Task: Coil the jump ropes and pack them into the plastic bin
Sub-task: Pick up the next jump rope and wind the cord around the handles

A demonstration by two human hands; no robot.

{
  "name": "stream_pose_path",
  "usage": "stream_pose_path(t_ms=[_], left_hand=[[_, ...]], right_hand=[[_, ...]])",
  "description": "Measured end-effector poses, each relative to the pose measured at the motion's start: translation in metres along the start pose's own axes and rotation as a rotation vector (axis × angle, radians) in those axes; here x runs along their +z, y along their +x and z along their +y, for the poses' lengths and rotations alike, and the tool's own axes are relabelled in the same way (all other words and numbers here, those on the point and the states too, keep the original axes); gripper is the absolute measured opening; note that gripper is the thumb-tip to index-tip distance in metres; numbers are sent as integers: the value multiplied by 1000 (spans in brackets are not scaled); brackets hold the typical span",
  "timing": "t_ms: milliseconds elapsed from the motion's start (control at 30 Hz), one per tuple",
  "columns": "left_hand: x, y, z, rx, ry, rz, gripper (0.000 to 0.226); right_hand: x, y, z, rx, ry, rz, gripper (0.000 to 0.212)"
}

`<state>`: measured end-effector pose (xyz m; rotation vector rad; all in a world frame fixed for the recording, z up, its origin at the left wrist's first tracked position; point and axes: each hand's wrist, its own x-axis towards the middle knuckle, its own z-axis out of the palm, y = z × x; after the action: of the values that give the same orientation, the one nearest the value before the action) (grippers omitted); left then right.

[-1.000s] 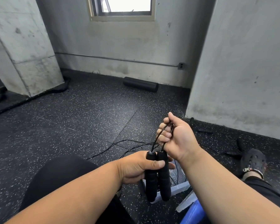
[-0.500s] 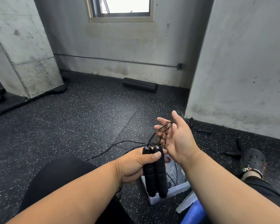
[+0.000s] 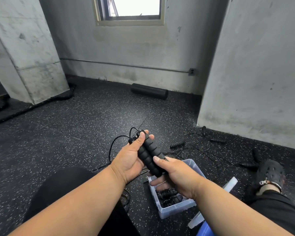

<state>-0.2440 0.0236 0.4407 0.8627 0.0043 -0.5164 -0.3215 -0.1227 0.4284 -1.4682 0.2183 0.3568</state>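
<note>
Two black foam jump rope handles (image 3: 149,155) lie side by side, slanting from upper left to lower right. My left hand (image 3: 132,157) grips their upper part, thumb over the top. My right hand (image 3: 174,174) holds their lower ends, thumb on the foam. The thin black cord (image 3: 111,147) loops from the handle tops down to the floor. Under my right hand stands the clear plastic bin (image 3: 190,163), with coiled black ropes (image 3: 169,196) inside it.
More loose jump ropes and black handles (image 3: 177,144) lie on the speckled rubber floor to the right, near the concrete wall. A black foam roller (image 3: 149,91) lies by the far wall. The bin's clear lid (image 3: 230,183) and my black shoe (image 3: 269,172) are at right.
My right hand let go of the cord above the handles and dropped to grasp their lower ends. The handles tilted from upright to slanted. The view moved, showing the bin.
</note>
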Motion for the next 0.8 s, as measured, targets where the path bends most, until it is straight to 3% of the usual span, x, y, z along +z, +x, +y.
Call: stream_pose_path(t_ms=[133, 300, 433, 600, 633, 700, 733, 800], left_hand=[[1, -2, 1, 0, -12, 4, 28], [-6, 1, 4, -28, 57, 33, 38], [-17, 0, 14, -39, 329, 159, 73], [-37, -4, 41, -163, 930, 249, 87], [-36, -7, 42, -64, 1122, 272, 85], [-33, -13, 41, 312, 1463, 334, 67], [-26, -18, 41, 489, 1540, 298, 57], [-15, -21, 41, 607, 1641, 83, 52]], right_hand=[[-4, 2, 1, -34, -20, -44, 43], [-10, 5, -6, -178, -192, 42, 38], [-30, -2, -32, -246, -531, 144, 29], [-51, -8, -47, -251, -744, 260, 21], [-54, -8, -46, -248, -777, 279, 21], [-58, -6, -44, -236, -896, 296, 24], [-58, -5, -43, -232, -990, 298, 26], [-55, -5, -42, -237, -1162, 282, 29]])
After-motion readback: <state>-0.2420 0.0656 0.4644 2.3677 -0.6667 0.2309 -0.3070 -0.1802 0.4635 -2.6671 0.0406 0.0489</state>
